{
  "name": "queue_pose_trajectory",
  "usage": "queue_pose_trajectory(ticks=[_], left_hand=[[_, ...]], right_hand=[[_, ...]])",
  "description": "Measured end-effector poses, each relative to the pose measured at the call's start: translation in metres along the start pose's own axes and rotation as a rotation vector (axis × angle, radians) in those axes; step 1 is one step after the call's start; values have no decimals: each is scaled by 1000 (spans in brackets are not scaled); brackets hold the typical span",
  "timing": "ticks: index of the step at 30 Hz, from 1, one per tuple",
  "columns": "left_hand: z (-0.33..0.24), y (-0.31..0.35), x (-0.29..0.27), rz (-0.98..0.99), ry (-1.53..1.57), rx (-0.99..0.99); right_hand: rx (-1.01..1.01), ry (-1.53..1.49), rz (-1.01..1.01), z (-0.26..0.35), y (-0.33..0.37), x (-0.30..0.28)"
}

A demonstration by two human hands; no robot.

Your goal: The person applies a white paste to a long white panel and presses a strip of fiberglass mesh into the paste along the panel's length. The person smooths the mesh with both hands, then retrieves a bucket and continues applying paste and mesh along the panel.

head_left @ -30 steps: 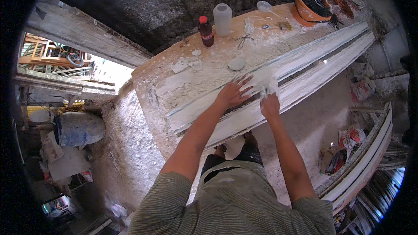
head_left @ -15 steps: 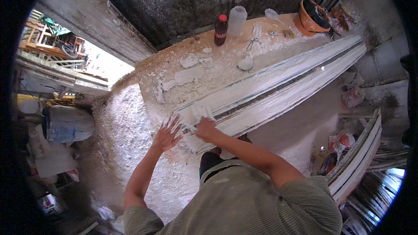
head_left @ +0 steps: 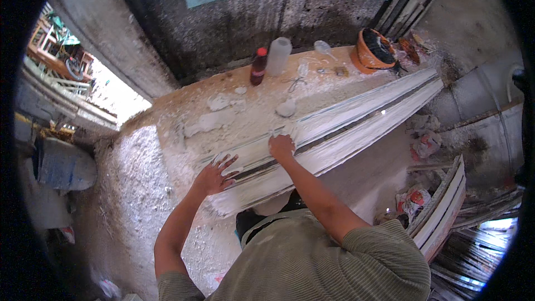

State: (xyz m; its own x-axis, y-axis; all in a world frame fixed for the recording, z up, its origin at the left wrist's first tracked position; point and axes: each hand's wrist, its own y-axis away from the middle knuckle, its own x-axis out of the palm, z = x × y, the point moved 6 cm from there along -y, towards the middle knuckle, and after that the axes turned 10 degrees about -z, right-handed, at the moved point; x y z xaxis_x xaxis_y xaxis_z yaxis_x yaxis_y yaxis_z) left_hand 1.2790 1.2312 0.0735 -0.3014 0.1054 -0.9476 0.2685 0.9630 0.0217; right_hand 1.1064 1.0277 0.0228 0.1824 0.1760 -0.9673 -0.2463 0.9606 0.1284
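Two long white plaster-coated strips run side by side, a far strip point(head_left: 345, 112) and a near strip point(head_left: 348, 137), with a dark gap between them. My left hand point(head_left: 212, 178) rests at their left end, open, its white-smeared fingers spread. Farther along, my right hand point(head_left: 282, 147) is closed over the far strip. A whitish flat piece point(head_left: 291, 130) shows at its fingers, blurred, its kind not plain. Beyond the strips lie a pale lump point(head_left: 286, 108) and flat patches of white paste point(head_left: 209, 123) on the work surface.
Along the back stand a red-capped bottle of dark liquid point(head_left: 258, 67), a translucent jug point(head_left: 279, 56) and an orange tub point(head_left: 365, 60). A white ladle-like scoop point(head_left: 324, 48) lies between them. Curved white mouldings point(head_left: 443, 206) lean at right; a blue-stained drum point(head_left: 67, 164) is at left.
My right hand has moved right and away along the strips with the whitish piece. My left hand remains spread at the left end. The whole view has shifted, showing more of the back wall.
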Motion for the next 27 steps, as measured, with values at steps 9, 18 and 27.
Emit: queue_pose_trajectory(ticks=[9, 18, 27], left_hand=[[-66, -176, 41, 165, 45, -24], [-182, -389, 47, 122, 1, -72], [-249, -396, 93, -552, 211, -893]], right_hand=[[274, 48, -50, -282, -201, -59], [221, 79, -88, -523, -364, -142], [188, 152, -74, -679, -472, -177]])
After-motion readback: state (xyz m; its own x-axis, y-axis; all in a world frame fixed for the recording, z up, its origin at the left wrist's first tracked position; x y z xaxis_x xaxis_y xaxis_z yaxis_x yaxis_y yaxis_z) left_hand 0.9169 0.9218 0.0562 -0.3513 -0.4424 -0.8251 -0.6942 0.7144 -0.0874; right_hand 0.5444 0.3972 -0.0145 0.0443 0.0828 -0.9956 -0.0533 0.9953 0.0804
